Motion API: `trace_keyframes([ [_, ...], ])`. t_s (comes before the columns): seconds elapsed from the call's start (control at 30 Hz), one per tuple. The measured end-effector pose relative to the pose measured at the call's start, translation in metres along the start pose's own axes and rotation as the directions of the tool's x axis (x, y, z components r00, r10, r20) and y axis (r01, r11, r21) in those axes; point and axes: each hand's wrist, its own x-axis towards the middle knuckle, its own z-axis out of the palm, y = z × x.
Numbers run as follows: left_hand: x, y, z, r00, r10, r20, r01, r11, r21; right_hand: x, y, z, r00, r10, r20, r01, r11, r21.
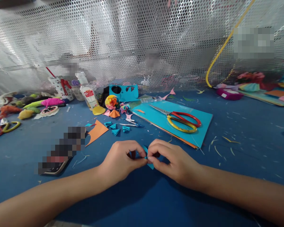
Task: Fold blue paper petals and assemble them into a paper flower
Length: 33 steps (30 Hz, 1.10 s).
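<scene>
A small piece of blue paper (150,165) is pinched between my two hands, just above the blue tabletop. My left hand (125,157) grips its left side with thumb and forefinger. From the other side my right hand (171,160) closes on it, fingertips nearly touching those of the left. Most of the paper is covered by the fingers. Beyond the left hand lie several folded blue paper pieces (115,132). An orange paper scrap (97,132) rests to their left. Past my right hand, scissors (182,121) with red and yellow handles lie on a stack of coloured paper (153,111).
A glue bottle (89,94), a tumbler (60,88) and a paper flower ball (112,101) stand at the back. At left are a phone (61,154), yarn (53,101) and more scissors (10,126). A perforated metal screen (123,41) closes off the far side.
</scene>
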Motion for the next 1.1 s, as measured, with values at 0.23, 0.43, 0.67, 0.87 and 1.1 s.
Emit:
trace_keyframes([
  [0.23,-0.002,0.005,-0.002,1.000,0.025,-0.014,-0.026,0.996,-0.082,-0.001,-0.001,-0.003,0.999,-0.034,-0.021,0.034,0.999,-0.020],
  [0.43,0.001,0.006,-0.010,0.997,-0.068,-0.037,0.048,0.918,-0.393,-0.003,0.004,-0.008,0.971,-0.148,-0.187,0.153,0.988,0.012],
  [0.67,0.008,-0.001,-0.010,0.956,-0.168,0.239,0.272,0.810,-0.520,-0.001,0.004,-0.007,0.965,-0.102,-0.242,0.123,0.990,0.074],
  [0.87,0.011,-0.006,-0.012,0.868,-0.221,0.445,0.441,0.756,-0.484,0.006,0.008,-0.003,0.936,0.348,0.063,-0.341,0.841,0.421],
  [1.1,0.007,-0.009,-0.010,0.842,-0.222,0.493,0.430,0.827,-0.362,0.009,0.006,0.000,0.848,0.405,0.342,-0.527,0.714,0.460],
])
